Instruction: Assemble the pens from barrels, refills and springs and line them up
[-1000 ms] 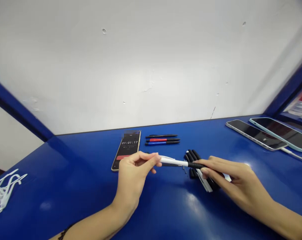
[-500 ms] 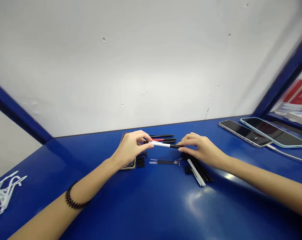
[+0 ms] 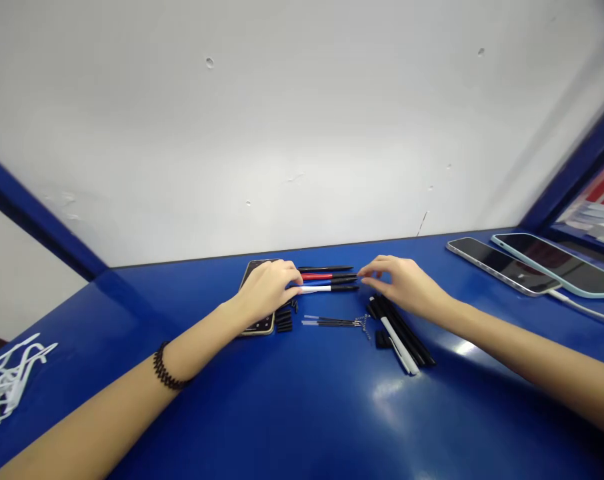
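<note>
At the lower left, nearest, white strips (image 3: 7, 383) are lying on the blue table (image 3: 307, 413). Mid-frame, black barrels (image 3: 405, 333), thin refills (image 3: 332, 322) and a phone (image 3: 258, 325) are sitting. Just beyond, the left hand (image 3: 269, 287) is pinching the white end of the white pen (image 3: 327, 289), which is lying just below the red pen (image 3: 327, 276). The right hand (image 3: 402, 283), fingers bunched, is touching its black end; I cannot tell whether it is gripping. Two phones (image 3: 502, 267) are resting at the upper right.

no readable text, phone (image 3: 260, 326) screen mostly hidden
</note>
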`<act>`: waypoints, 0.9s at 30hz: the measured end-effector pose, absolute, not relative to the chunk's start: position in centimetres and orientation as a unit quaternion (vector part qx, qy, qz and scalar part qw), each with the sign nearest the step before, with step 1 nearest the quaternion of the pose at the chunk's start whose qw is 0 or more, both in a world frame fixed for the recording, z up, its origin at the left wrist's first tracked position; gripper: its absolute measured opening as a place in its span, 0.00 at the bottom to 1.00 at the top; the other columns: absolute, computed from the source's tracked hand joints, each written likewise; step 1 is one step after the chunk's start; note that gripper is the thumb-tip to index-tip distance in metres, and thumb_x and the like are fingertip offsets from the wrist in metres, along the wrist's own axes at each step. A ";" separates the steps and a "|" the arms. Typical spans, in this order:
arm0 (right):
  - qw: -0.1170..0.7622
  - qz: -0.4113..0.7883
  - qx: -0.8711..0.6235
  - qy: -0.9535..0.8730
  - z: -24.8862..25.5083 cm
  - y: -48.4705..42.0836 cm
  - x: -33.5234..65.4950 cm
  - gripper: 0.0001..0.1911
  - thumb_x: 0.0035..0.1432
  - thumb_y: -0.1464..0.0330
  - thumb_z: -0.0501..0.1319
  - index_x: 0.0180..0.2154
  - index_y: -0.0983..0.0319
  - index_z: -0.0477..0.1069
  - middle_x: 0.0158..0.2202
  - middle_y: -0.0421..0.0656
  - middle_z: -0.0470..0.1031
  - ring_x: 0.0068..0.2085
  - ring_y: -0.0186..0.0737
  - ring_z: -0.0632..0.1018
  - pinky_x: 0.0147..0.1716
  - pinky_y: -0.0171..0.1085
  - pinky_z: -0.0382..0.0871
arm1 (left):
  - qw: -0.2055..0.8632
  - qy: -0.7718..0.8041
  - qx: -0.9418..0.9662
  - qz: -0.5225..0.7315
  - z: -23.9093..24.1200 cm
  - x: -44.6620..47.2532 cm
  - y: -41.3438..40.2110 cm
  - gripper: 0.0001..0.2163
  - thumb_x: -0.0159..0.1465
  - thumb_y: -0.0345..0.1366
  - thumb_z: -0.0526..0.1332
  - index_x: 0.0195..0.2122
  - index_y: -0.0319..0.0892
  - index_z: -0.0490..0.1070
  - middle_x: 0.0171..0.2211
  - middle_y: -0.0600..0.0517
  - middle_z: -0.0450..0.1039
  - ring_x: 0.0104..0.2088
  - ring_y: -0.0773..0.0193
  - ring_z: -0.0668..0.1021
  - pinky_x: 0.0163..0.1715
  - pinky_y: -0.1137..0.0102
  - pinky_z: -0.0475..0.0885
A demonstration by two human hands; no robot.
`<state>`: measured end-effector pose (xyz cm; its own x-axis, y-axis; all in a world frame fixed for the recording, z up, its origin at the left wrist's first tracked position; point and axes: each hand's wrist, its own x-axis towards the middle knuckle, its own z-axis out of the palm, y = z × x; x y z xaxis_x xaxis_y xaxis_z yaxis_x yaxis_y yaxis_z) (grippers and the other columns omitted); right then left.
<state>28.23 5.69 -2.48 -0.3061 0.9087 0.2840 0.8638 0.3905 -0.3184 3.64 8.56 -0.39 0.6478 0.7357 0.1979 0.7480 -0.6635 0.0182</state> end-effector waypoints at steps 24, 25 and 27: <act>0.174 0.086 -0.645 -0.739 -4.4 1.0 30.4 0.14 0.51 0.71 0.51 0.40 0.64 0.67 0.25 0.42 0.75 0.28 0.41 0.76 0.25 0.34 0.67 | 0.009 -0.427 -0.899 -0.096 -1.1 4.3 7.8 0.05 0.58 0.32 0.56 0.31 0.42 0.72 0.33 0.51 0.74 0.36 0.60 0.73 0.37 0.68 0.65; 0.176 0.092 -0.654 -0.730 -4.2 1.1 30.4 0.15 0.51 0.70 0.51 0.41 0.64 0.67 0.26 0.43 0.75 0.28 0.41 0.77 0.25 0.35 0.67 | 0.006 -0.426 -0.900 -0.095 -1.1 4.3 7.8 0.06 0.59 0.33 0.56 0.31 0.42 0.72 0.33 0.51 0.74 0.36 0.60 0.73 0.37 0.68 0.65; 0.184 0.101 -0.668 -0.714 -3.5 1.1 30.6 0.16 0.51 0.70 0.51 0.43 0.66 0.67 0.28 0.44 0.76 0.29 0.43 0.77 0.27 0.37 0.69 | 0.000 -0.423 -0.901 -0.092 -1.0 4.4 7.7 0.06 0.59 0.32 0.56 0.32 0.42 0.73 0.33 0.52 0.75 0.36 0.61 0.73 0.37 0.68 0.65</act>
